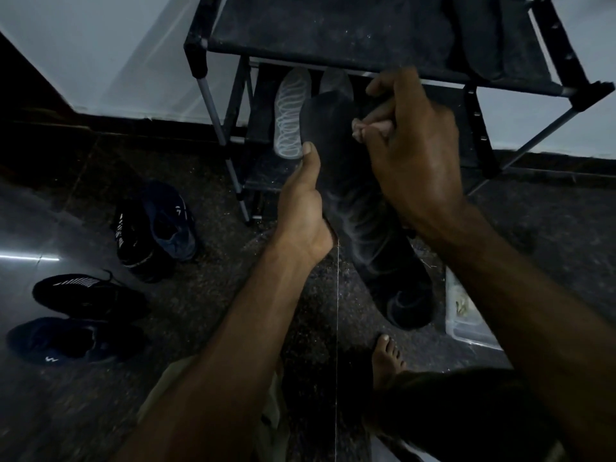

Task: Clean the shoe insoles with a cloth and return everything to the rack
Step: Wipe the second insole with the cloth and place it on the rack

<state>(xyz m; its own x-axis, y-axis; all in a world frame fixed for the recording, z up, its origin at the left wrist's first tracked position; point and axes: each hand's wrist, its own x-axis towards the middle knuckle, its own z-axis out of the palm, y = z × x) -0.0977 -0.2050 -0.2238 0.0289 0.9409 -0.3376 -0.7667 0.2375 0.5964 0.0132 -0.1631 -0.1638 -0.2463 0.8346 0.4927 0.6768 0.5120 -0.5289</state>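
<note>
A long black insole [360, 211] is held up in front of the black shoe rack [333, 38]. My left hand [305, 201] grips its left edge, thumb on top near the toe end. My right hand [410, 138] holds a small pinkish cloth [370, 126] bunched in its fingers against the insole's upper right part. Two more insoles, one with a white looped pattern [290, 111] and a grey one [336, 81], lie on the rack's lower shelf behind. Another dark insole [480, 38] lies on the top shelf at right.
Several dark sneakers sit on the dark stone floor at left: a pair [156, 228] near the rack and two more [86, 295] [73, 341] closer. A clear plastic box [466, 315] stands at right. My bare foot [386, 361] is below. White wall behind.
</note>
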